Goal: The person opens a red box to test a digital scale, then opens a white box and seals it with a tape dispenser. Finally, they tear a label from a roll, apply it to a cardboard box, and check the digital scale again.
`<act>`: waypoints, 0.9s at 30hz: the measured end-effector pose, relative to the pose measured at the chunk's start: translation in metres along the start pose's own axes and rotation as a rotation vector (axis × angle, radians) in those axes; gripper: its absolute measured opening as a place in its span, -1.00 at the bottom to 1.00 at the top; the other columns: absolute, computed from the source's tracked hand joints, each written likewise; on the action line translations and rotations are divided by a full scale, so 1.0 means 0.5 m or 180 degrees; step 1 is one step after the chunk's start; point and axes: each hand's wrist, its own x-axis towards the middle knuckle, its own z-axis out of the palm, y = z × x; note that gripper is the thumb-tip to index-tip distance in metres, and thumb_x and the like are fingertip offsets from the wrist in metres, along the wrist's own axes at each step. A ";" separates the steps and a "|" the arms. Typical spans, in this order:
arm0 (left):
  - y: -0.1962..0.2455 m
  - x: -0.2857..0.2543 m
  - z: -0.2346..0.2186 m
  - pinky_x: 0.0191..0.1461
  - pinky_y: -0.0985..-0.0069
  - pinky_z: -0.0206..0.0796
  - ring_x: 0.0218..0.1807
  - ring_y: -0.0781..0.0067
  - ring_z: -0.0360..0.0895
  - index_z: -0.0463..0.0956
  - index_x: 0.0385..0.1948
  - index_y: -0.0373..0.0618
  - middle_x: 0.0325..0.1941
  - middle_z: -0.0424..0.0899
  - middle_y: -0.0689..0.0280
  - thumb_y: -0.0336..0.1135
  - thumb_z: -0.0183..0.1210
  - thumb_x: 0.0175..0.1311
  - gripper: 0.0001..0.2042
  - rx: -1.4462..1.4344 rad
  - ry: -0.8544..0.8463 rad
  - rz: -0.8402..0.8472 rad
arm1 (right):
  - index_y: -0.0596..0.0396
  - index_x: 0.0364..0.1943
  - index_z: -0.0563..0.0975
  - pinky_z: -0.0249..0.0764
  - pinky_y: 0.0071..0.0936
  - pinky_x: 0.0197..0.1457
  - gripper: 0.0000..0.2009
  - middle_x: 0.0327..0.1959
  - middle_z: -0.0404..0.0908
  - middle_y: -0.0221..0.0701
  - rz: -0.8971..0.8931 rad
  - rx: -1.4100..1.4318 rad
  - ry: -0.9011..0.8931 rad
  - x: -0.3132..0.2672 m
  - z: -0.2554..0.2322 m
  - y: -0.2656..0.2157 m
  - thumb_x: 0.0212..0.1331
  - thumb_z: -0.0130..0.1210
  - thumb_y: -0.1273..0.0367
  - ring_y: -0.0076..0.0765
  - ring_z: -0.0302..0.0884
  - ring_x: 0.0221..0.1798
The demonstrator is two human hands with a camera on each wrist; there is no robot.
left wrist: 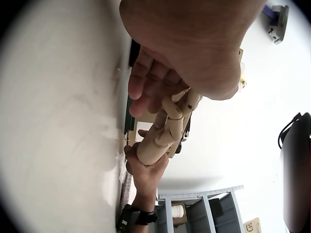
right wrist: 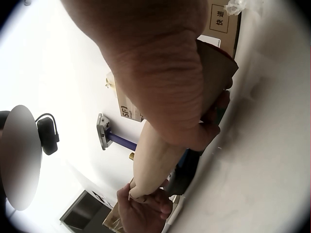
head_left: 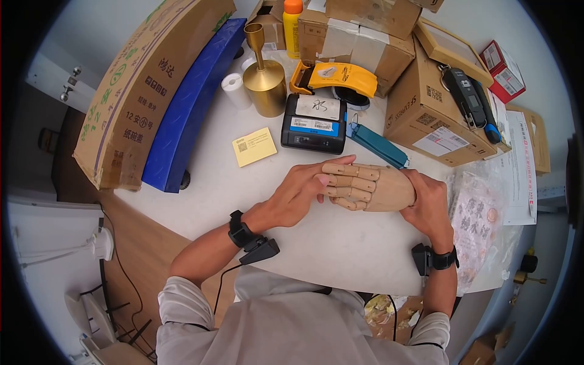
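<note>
A jointed wooden hand is held level above the white table, its fingers pointing left in the head view. My right hand grips its wrist end, with fingers wrapped around the base in the right wrist view. At the wooden fingertips is my left hand, thumb on top of them and one finger stretched along the far side. From the left wrist view, the wooden fingers look bent beside my left hand's fingers. My left palm partly hides the wooden tips.
Beyond the hands stand a black label printer, a teal case, yellow sticky notes and a brass candle holder. Cardboard boxes line the back and right. A long blue piece lies left; plastic-wrapped packets lie right.
</note>
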 end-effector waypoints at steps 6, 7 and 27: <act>0.001 0.001 0.003 -0.17 0.57 0.42 -0.15 0.54 0.56 0.30 0.46 -0.25 0.15 0.71 0.18 0.14 -0.30 0.55 -0.31 -0.0196 -0.0003 0.0013 | 0.05 -0.08 0.60 0.59 -0.22 -0.24 -0.54 -0.37 0.69 -0.18 0.0003 0.0010 0.0007 0.001 -0.001 -0.001 -0.24 0.30 0.54 0.05 0.66 -0.34; 0.013 0.001 0.008 -0.18 0.57 0.42 -0.15 0.55 0.56 0.30 0.46 -0.25 0.14 0.71 0.18 0.20 -0.32 0.53 -0.27 0.0029 0.0004 -0.0050 | 0.06 -0.08 0.60 0.59 -0.22 -0.25 -0.54 -0.37 0.69 -0.18 0.0001 0.0026 0.0013 0.001 -0.001 -0.001 -0.24 0.29 0.54 0.05 0.66 -0.34; -0.010 0.004 0.004 -0.19 0.51 0.48 -0.26 0.35 0.69 0.49 0.21 -0.48 0.60 0.22 -0.04 -0.07 -0.21 0.50 -0.41 -0.0110 -0.0228 0.0152 | 0.04 -0.06 0.58 0.60 -0.20 -0.20 -0.56 -0.32 0.70 -0.20 0.0119 0.0057 -0.0132 -0.002 -0.004 0.011 -0.18 0.27 0.50 0.05 0.68 -0.25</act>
